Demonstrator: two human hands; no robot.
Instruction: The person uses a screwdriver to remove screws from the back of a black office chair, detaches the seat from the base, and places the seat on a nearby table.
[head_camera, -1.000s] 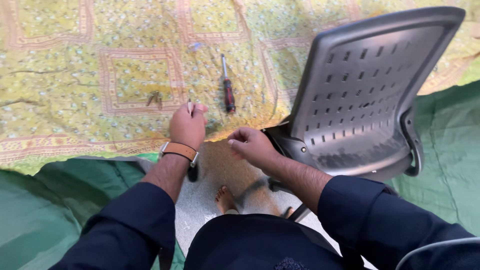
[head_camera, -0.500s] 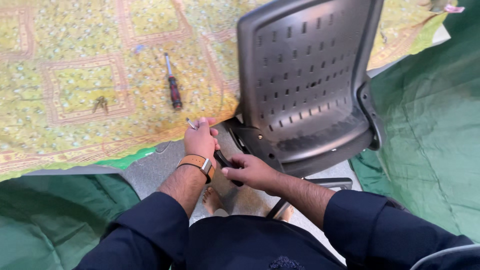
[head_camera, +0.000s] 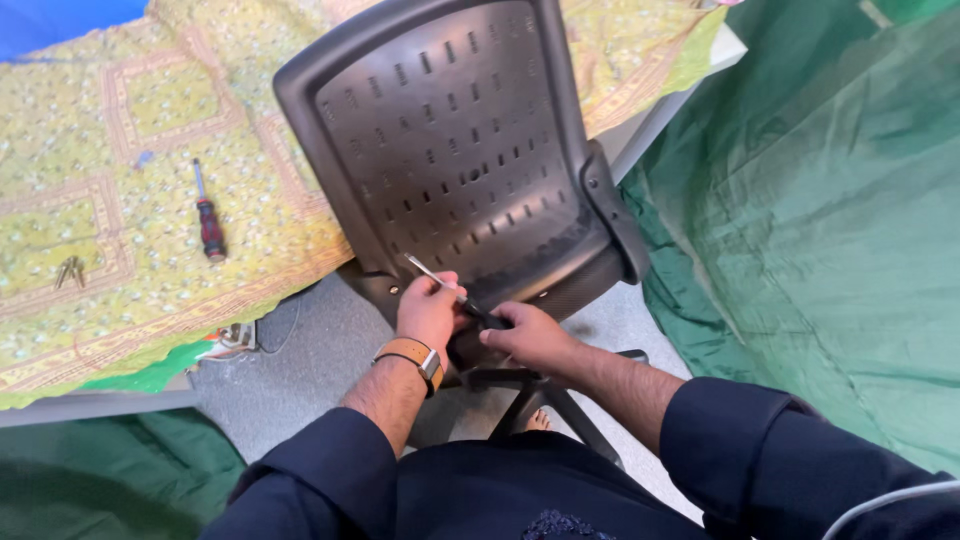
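A black perforated chair back (head_camera: 450, 150) stands tilted in front of me, its lower edge over the chair base (head_camera: 530, 400). My left hand (head_camera: 428, 312), with a brown-strapped watch on the wrist, grips a thin silver metal tool (head_camera: 428, 272) whose tip points toward the back's lower edge. My right hand (head_camera: 525, 335) is closed on a dark bracket part (head_camera: 487, 318) just below the chair back, touching my left hand.
A yellow patterned cloth (head_camera: 120, 150) covers the table at left; on it lie a red-handled screwdriver (head_camera: 208, 218) and some small metal screws (head_camera: 70, 270). Green fabric (head_camera: 830, 200) hangs at right and lower left. Grey floor lies below.
The view has swung right, so the chair back now sits central. Both hands moved in to the back's lower edge, the left still holding the silver tool, the right now on the dark part.
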